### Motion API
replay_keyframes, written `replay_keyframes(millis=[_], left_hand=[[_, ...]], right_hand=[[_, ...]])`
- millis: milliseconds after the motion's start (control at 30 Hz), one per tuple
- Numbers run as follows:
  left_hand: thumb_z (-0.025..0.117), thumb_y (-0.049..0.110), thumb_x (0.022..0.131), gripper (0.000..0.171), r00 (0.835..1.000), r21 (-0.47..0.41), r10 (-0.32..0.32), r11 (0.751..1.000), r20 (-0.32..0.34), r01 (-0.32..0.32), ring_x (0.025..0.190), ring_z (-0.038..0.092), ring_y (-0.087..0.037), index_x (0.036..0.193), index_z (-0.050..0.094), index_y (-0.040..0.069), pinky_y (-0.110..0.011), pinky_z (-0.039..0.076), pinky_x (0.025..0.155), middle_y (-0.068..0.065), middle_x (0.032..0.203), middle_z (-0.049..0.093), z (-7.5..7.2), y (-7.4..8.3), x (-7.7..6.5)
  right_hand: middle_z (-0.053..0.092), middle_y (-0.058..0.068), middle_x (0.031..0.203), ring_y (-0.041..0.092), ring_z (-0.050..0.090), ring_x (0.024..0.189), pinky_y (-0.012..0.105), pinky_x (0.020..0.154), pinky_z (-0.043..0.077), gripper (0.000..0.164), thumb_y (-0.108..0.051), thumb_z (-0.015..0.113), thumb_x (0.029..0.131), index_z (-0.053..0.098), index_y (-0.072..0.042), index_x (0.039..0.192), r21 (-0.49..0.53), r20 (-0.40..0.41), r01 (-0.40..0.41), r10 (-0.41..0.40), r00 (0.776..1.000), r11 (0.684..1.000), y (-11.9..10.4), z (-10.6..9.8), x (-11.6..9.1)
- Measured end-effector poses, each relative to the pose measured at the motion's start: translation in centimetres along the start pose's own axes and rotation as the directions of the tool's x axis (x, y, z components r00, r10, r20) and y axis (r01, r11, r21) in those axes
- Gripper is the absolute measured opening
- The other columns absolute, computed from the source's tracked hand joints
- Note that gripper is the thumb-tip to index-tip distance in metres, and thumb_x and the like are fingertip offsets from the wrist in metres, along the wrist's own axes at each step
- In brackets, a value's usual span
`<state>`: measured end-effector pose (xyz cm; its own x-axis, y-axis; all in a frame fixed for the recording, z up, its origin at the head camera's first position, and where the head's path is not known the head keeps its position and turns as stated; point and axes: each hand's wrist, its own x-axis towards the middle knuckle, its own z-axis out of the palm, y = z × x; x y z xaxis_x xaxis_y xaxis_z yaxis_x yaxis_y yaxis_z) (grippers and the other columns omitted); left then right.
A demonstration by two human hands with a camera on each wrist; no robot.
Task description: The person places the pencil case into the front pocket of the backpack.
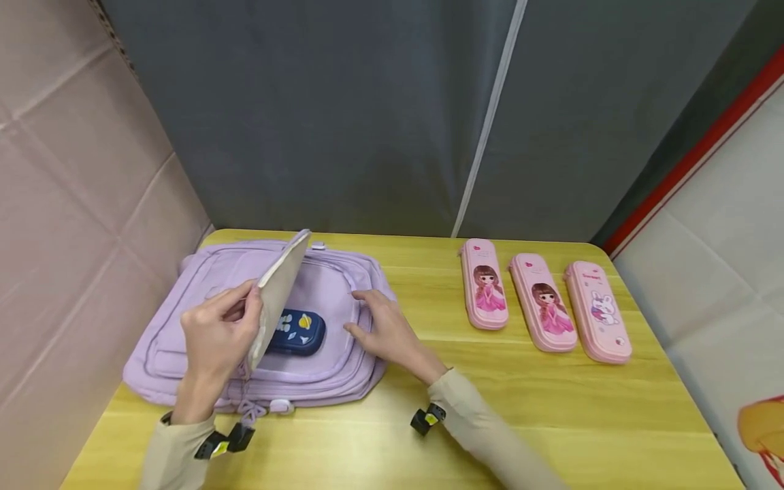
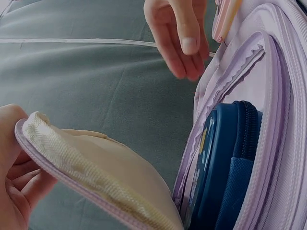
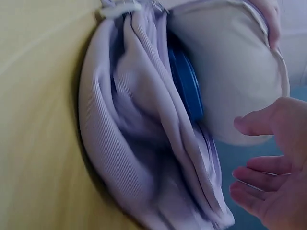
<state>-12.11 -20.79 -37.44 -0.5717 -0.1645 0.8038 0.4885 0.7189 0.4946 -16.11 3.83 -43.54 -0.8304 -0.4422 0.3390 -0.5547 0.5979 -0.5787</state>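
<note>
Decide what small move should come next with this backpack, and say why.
Probably the right grip should reach for the navy pencil case: that grip is empty, and the left grip holds up the flap of the lavender backpack, leaving the case exposed.

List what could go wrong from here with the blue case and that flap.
The left hand pinches only the edge of the flap, so it might slip and drop onto the blue case.

The case lies in the open pocket with no strap visible over it; tilting the bag could slide it out.

The right hand is by the pocket's edge and could get in the way if the flap fell.
</note>
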Motion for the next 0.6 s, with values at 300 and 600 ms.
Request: replay_keyframes(millis=[300, 600], left_hand=[[0.066, 0.008, 0.075, 0.014, 1.0, 0.005, 0.001, 1.0, 0.009, -0.001, 0.067, 0.057, 0.012, 0.085, 0.075, 0.004, 0.0, 0.046, 0.058, -0.014, 0.074, 0.071, 0.1, -0.1, -0.2], [0.067, 0.008, 0.074, 0.015, 1.0, 0.003, -0.007, 1.0, 0.03, 0.007, 0.067, 0.056, 0.015, 0.087, 0.074, 0.004, 0.001, 0.045, 0.058, -0.015, 0.076, 0.071, -0.1, -0.4, -0.2]], right_hand=[[0.057, 0.013, 0.122, 0.026, 0.054, 0.112, 0.038, 0.097, 0.046, 0.056, -0.024, 0.07, 0.078, 0.05, -0.001, 0.125, 0.006, -0.097, -0.09, 0.09, 0.991, 0.996, 3.4, -3.4, -0.9], [0.055, 0.017, 0.125, 0.031, 0.053, 0.112, 0.044, 0.097, 0.045, 0.058, -0.02, 0.071, 0.078, 0.048, 0.002, 0.127, 0.035, -0.22, -0.198, 0.201, 0.955, 0.98, 6.2, -6.0, -2.6]])
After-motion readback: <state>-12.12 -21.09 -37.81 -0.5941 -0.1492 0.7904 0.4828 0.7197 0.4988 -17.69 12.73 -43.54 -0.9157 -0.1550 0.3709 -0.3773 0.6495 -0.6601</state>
